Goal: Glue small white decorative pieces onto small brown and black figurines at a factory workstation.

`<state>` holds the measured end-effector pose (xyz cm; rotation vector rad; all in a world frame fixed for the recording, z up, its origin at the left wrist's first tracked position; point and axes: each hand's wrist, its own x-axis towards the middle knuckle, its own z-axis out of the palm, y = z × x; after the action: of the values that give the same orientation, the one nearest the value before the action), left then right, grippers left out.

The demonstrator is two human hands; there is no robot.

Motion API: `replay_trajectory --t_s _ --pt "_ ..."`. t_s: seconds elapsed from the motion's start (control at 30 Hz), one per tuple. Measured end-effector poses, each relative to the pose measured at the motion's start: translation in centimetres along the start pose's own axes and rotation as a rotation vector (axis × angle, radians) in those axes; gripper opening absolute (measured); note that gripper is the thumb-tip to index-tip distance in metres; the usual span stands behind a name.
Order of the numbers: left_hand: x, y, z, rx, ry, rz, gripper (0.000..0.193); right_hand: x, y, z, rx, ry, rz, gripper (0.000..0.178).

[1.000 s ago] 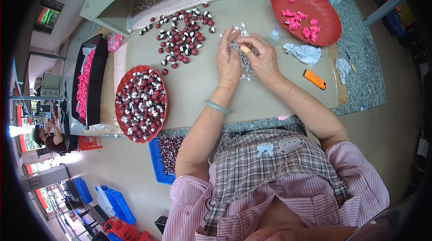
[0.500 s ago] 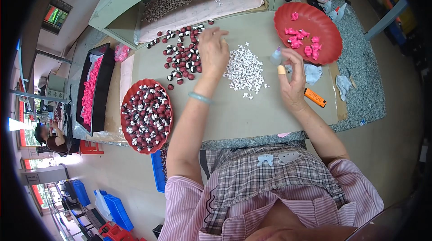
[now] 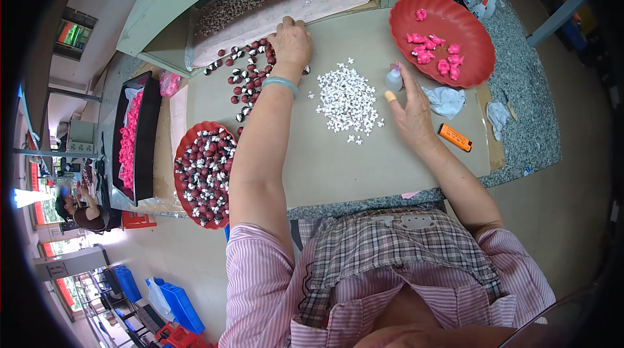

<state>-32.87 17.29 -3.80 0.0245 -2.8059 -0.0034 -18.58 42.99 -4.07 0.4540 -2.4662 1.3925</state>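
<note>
My left hand point(image 3: 290, 44), a pale green bangle on its wrist, reaches far over the table with bent fingers. Its fingertips are hidden among dark red balls point(image 3: 250, 78) with black-and-white parts. At the right, my right hand point(image 3: 413, 111) has its fingers stretched and its thumb apart, with a yellowish cover on the thumb tip. It is beside a small translucent bottle point(image 3: 393, 79) with a pinkish top, its index finger appearing to touch the bottle. Between the hands lies a pile of small white lobed pieces point(image 3: 348, 98).
A red scalloped bowl point(image 3: 478, 39) holds pink figures. Another red bowl point(image 3: 177, 185) holds balls with white pieces. Nearby are an orange rectangular object point(image 3: 455, 137), white cloth point(image 3: 446, 102), a black tray point(image 3: 148, 133) of pink pieces and a green cabinet point(image 3: 156, 20). A person point(image 3: 88, 213) sits far left.
My left hand has moved farther away over the balls, toward the cabinet. My right hand has shifted left, up against the small bottle. The whole view has shifted slightly.
</note>
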Motion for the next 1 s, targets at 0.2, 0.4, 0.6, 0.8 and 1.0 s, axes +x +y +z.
replay_trajectory --t_s 0.2,0.4,0.6,0.8,1.0 --pt "-0.7 -1.2 1.1 0.018 0.036 0.111 0.017 0.2 0.7 -0.1 -0.001 -0.005 0.008 0.051" --pt "-1.5 -2.3 -0.6 0.095 -0.028 0.172 0.028 0.3 0.4 0.0 0.059 0.037 -0.085 0.046" --pt "-0.6 -3.3 -0.4 0.129 -0.02 0.141 0.024 -0.4 -0.2 -0.1 0.163 0.037 -0.079 0.042" --pt "-0.1 -2.3 0.1 0.228 0.048 0.154 0.021 -0.6 -0.6 -0.6 0.18 -0.001 -0.047 0.042" --pt "0.7 -1.9 -0.7 0.061 0.111 0.191 0.02 -0.2 -0.5 -0.5 0.265 -0.01 -0.012 0.041"
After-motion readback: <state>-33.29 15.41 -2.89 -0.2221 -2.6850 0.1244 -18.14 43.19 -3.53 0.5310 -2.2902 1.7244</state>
